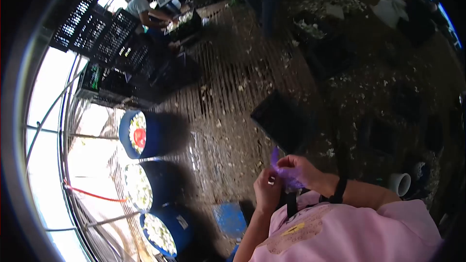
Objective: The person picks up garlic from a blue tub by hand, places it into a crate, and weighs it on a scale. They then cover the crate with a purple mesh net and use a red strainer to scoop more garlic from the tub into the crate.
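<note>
Both hands on a purple plastic bag [286, 175]
The left hand [268, 191] pinches its edge and the right hand [303, 167] grips the rest, close to the pink shirt [349, 230] for control.

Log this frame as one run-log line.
left hand: holds purple item | right hand: holds purple item | nearby: blue tubs, black tray

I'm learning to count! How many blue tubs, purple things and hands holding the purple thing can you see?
blue tubs: 3
purple piece: 1
hands holding it: 2, left hand and right hand
Total: 6
</note>
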Action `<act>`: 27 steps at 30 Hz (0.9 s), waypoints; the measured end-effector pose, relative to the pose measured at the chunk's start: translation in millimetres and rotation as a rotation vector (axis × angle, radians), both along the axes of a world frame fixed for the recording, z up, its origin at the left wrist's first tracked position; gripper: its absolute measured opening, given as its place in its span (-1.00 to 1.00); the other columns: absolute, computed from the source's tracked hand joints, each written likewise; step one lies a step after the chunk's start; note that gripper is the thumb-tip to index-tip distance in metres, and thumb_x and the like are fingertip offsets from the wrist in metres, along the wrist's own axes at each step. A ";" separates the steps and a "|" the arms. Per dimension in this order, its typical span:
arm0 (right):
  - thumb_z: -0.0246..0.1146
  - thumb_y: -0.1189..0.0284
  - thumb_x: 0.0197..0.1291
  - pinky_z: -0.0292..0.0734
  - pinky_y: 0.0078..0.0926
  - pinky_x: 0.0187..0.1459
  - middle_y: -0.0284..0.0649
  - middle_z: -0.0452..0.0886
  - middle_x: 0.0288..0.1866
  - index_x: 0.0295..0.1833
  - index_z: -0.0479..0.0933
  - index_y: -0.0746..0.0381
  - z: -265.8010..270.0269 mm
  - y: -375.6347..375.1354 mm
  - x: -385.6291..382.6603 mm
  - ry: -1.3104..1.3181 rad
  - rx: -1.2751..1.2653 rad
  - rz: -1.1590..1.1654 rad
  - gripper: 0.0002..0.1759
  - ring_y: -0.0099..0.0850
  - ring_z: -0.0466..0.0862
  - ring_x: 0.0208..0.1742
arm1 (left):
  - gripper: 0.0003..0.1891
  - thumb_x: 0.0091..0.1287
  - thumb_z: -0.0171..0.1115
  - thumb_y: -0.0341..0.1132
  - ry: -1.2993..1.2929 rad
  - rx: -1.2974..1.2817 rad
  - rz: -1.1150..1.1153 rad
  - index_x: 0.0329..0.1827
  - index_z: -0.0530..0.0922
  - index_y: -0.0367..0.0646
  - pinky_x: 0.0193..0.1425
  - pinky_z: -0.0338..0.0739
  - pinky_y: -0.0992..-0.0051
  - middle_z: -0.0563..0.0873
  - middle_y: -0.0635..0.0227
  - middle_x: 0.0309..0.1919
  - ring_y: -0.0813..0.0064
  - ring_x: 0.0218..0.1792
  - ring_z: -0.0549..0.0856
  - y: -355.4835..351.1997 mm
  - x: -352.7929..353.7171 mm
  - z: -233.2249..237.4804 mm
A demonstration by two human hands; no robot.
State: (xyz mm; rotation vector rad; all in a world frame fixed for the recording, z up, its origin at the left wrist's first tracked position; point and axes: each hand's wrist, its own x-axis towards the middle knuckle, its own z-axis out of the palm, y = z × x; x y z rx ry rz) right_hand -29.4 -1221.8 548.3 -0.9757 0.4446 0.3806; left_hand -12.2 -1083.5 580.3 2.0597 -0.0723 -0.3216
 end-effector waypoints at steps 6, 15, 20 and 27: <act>0.36 0.40 0.09 0.52 -0.62 -0.23 -0.32 0.63 -0.33 -0.19 0.58 0.30 19.3 39.9 17.7 0.093 0.096 -0.114 -0.77 -0.59 0.60 -0.31 | -0.93 0.08 0.21 -0.48 -0.367 0.216 -0.223 -0.38 0.52 -0.23 -0.33 0.50 0.38 0.62 0.16 -0.47 0.25 -0.44 0.63 42.3 34.6 1.8; 0.29 0.50 0.13 0.54 -0.54 -0.28 -0.27 0.61 -0.38 -0.25 0.56 0.30 -14.0 51.4 39.8 0.099 0.040 -0.387 -0.89 -0.53 0.61 -0.35 | -0.88 0.17 0.27 -0.39 -0.045 -0.120 -0.159 -0.34 0.54 -0.24 -0.35 0.49 0.50 0.64 0.28 -0.53 0.55 -0.49 0.59 75.7 66.8 0.2; 0.16 0.46 0.25 0.60 -0.29 -0.20 -0.21 0.57 -0.38 -0.28 0.43 0.23 24.8 22.1 65.9 0.044 0.473 -0.555 -0.92 -0.36 0.59 -0.39 | -0.91 0.23 0.19 -0.44 0.091 -0.206 -0.032 -0.29 0.49 -0.27 -0.23 0.56 0.50 0.68 0.25 -0.40 0.52 -0.36 0.66 72.3 93.5 -2.9; 0.02 0.48 0.26 0.33 -0.54 -0.68 -0.13 0.54 -0.46 -0.24 0.35 0.22 -32.3 -38.6 93.9 -0.069 -0.136 -0.569 -0.96 -0.50 0.40 -0.67 | -0.96 0.28 0.02 -0.49 0.276 -0.910 0.483 -0.35 0.41 -0.18 -0.48 0.58 0.40 0.56 0.28 -0.54 0.41 -0.56 0.61 70.8 149.9 -29.3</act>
